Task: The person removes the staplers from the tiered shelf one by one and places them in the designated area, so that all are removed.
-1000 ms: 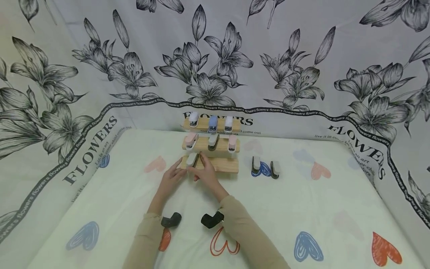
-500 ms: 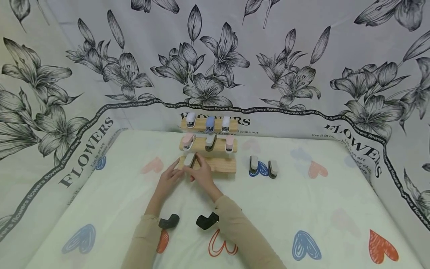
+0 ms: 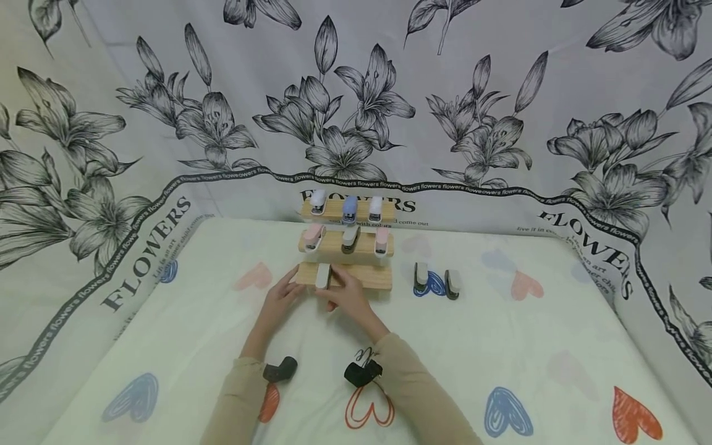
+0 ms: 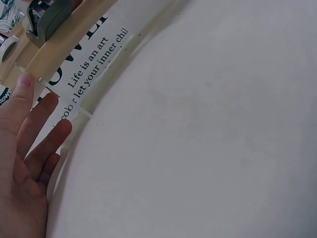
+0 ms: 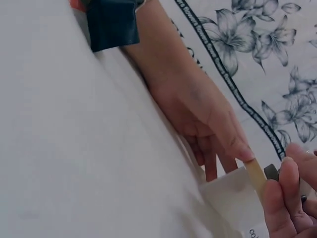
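Note:
A small stapler with a pale grey top and darker grey-green base stands near the left end of the lowest plank of a three-tier wooden rack. My right hand pinches it from the right and front. In the right wrist view, the fingertips are around its dark base. My left hand is at that plank's left end. The left wrist view shows its thumb touching the plank's edge, with the other fingers loosely extended below. Pink and grey staplers line the middle tier.
White and blue staplers fill the top tier. Two more grey staplers lie on the heart-patterned cloth right of the rack. A flower-printed curtain rises behind. Black camera mounts are at both wrists.
My right hand has shifted the stapler slightly right and toward me on the lowest plank and turned it straighter. My left hand has stayed at the plank's end.

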The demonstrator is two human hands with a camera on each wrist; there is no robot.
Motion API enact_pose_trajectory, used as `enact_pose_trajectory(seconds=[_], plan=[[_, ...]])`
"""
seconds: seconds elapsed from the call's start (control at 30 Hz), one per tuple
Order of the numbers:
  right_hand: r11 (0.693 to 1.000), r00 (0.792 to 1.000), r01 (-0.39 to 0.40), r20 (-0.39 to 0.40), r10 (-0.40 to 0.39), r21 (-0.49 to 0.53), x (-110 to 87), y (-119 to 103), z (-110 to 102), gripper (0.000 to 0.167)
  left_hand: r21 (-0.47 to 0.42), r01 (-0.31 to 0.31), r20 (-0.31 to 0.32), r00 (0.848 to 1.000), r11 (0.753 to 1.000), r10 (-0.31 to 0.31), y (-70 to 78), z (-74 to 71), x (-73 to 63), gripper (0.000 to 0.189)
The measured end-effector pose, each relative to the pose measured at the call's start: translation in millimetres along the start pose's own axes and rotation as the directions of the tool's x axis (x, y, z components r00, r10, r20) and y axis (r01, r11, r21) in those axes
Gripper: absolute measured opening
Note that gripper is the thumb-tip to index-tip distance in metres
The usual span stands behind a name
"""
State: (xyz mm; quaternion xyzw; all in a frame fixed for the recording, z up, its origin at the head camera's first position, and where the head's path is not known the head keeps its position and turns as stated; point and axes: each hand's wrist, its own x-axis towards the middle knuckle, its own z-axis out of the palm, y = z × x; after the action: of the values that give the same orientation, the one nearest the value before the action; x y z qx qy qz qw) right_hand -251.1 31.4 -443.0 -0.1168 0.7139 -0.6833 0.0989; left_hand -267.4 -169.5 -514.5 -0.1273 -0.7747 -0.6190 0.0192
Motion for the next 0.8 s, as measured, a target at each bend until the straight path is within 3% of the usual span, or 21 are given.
enact_pose_trajectory(seconds=[0.1, 0.2, 0.33, 0.47, 0.8], plan=[[0.999, 1.000, 0.024, 0.009, -0.024, -0.027, -2.6, 0, -5, 0.070, -0.002, -0.006, 0.013, 1.000, 1.000, 0.006, 11.3, 1.8, -1.3, 0.054], [0.999, 1.000, 0.028, 0.005, -0.028, -0.032, -4.1, -2, -7, 0.071, 0.000, 0.017, 0.002, 1.000, 1.000, -0.017, 12.7, 1.1, -0.7, 0.054], [1.000, 1.000, -0.002, -0.008, 0.002, -0.017, -8.5, -1, -10, 0.071, 0.021, 0.044, -0.010, 0.999, 0.999, -0.044, -1.8, 0.8, -0.9, 0.056], [0.999, 0.999, -0.034, -0.008, 0.034, -0.010, -14.0, 0, -20, 0.071, 0.030, 0.045, -0.018, 0.999, 0.999, -0.045, -6.7, 1.8, -2.6, 0.057], [0.993, 0.994, -0.094, -0.054, 0.090, -0.071, -20.5, 12, -48, 0.076, 0.045, 0.033, -0.028, 0.999, 0.998, -0.032, -2.3, 1.6, 2.2, 0.059]])
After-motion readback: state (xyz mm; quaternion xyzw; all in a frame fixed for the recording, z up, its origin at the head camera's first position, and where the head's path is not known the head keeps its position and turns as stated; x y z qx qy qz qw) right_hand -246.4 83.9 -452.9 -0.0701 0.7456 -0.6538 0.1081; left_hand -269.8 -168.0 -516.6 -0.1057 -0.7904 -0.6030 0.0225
